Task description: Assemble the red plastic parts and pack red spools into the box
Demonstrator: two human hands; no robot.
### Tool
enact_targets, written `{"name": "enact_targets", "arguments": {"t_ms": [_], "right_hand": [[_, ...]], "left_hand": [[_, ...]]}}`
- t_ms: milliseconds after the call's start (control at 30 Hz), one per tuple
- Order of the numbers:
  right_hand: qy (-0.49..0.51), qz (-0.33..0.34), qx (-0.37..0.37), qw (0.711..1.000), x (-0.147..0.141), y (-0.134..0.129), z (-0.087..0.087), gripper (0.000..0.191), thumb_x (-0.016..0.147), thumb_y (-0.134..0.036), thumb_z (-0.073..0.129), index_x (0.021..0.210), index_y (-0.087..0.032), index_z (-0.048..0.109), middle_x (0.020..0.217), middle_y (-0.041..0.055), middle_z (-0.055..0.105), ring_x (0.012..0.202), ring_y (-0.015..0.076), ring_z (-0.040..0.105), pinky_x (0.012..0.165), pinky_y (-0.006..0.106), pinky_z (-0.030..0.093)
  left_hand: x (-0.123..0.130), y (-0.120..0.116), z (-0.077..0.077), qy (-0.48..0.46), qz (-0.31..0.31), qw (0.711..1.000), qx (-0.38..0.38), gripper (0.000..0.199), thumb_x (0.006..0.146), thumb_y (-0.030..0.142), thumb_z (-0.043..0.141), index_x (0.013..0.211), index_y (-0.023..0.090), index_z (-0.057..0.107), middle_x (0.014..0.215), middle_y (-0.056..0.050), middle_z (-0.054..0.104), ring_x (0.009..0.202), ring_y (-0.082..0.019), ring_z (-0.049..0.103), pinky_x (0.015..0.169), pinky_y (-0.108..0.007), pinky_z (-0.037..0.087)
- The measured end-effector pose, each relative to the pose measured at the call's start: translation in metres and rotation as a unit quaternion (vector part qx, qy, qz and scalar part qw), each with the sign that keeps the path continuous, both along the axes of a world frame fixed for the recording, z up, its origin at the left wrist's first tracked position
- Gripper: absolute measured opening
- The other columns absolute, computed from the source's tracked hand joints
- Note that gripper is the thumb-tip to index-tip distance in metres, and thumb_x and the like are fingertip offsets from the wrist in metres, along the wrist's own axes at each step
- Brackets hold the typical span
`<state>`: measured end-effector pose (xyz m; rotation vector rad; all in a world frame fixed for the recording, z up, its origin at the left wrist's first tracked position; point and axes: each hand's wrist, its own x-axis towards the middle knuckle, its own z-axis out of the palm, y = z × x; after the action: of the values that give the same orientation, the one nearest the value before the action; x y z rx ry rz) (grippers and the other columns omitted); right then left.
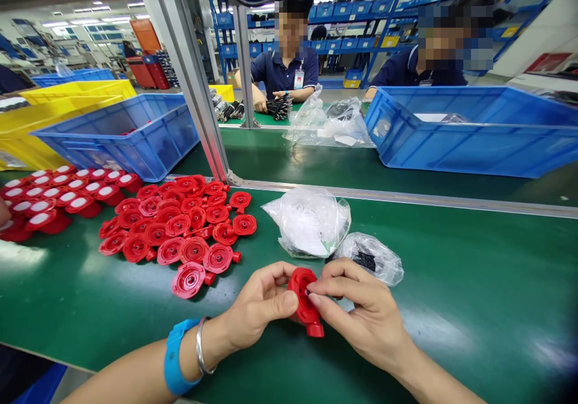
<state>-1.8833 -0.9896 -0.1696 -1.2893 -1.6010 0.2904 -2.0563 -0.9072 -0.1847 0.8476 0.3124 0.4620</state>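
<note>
Between my hands is a red plastic pump housing (pixel 303 289), its round hollow face turned toward my right side and its short spout pointing down. My left hand (pixel 266 301) grips it by the rim, thumb in front and fingers behind. The fingertips of my right hand (pixel 361 307) are pinched at the housing's centre on a small dark part (pixel 307 292), too small to name. Just beyond my hands lie a clear bag of white pieces (pixel 311 220) and a smaller bag of black pieces (pixel 365 259). Many like red housings (pixel 180 223) are spread to the left.
Red parts with white round tops (pixel 58 193) stand at far left, a hand (pixel 4 214) beside them. Blue bins (pixel 130 133) and yellow bins (pixel 67 115) are behind. A metal post (pixel 185 73) rises from the bench's rail. Two people sit opposite, near another blue bin (pixel 469 145).
</note>
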Motion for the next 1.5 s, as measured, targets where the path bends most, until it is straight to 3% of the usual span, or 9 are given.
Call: {"name": "enact_targets", "arguments": {"t_ms": [433,800,1233,1367,1500], "right_hand": [[-0.03,0.018,0.023,0.999,-0.001,-0.002,0.006,0.018,0.079,-0.007,0.065,0.091,-0.019,0.071,0.078,0.0018,0.062,0.066,0.0086,0.061,0.058,0.02,0.051],[0.042,0.05,-0.121,0.991,0.005,-0.003,0.006,0.01,0.082,-0.016,0.065,0.083,-0.023,0.072,0.074,-0.0005,0.059,0.064,0.0087,0.055,0.056,0.021,0.047],[0.116,0.092,-0.254,0.956,0.012,-0.002,0.016,0.006,0.079,-0.021,0.068,0.073,-0.019,0.069,0.075,0.0002,0.056,0.063,0.0084,0.054,0.058,0.021,0.049],[0.123,0.068,-0.238,0.961,0.011,0.0,0.012,0.005,0.079,-0.025,0.071,0.075,-0.021,0.071,0.073,-0.0006,0.056,0.061,0.0081,0.054,0.057,0.021,0.049],[0.082,0.051,-0.149,0.984,0.011,-0.001,0.012,0.004,0.083,-0.025,0.069,0.084,-0.025,0.073,0.073,-0.0011,0.059,0.065,0.0085,0.057,0.059,0.021,0.048]], "left_hand": [[0.0,-0.001,-0.003,-0.006,-0.007,1.0,0.004,0.039,0.077,0.036,0.078,0.106,0.013,0.064,0.09,-0.005,0.063,0.075,-0.009,0.06,0.069,-0.018,0.048],[-0.003,-0.004,-0.002,0.027,-0.025,0.998,0.051,0.048,0.077,0.039,0.077,0.111,0.012,0.057,0.094,-0.009,0.066,0.081,-0.014,0.064,0.077,-0.026,0.05],[-0.005,-0.007,-0.006,0.046,-0.051,0.995,0.066,0.049,0.075,0.039,0.08,0.111,0.015,0.057,0.092,-0.007,0.066,0.08,-0.013,0.065,0.074,-0.024,0.05],[-0.002,-0.005,-0.003,0.028,-0.045,0.997,0.053,0.045,0.076,0.038,0.078,0.109,0.014,0.059,0.091,-0.006,0.067,0.079,-0.012,0.065,0.074,-0.022,0.05],[0.001,-0.002,0.002,0.008,-0.022,1.0,-0.011,0.041,0.076,0.038,0.079,0.102,0.012,0.062,0.088,-0.005,0.065,0.076,-0.011,0.064,0.069,-0.019,0.051]]}}
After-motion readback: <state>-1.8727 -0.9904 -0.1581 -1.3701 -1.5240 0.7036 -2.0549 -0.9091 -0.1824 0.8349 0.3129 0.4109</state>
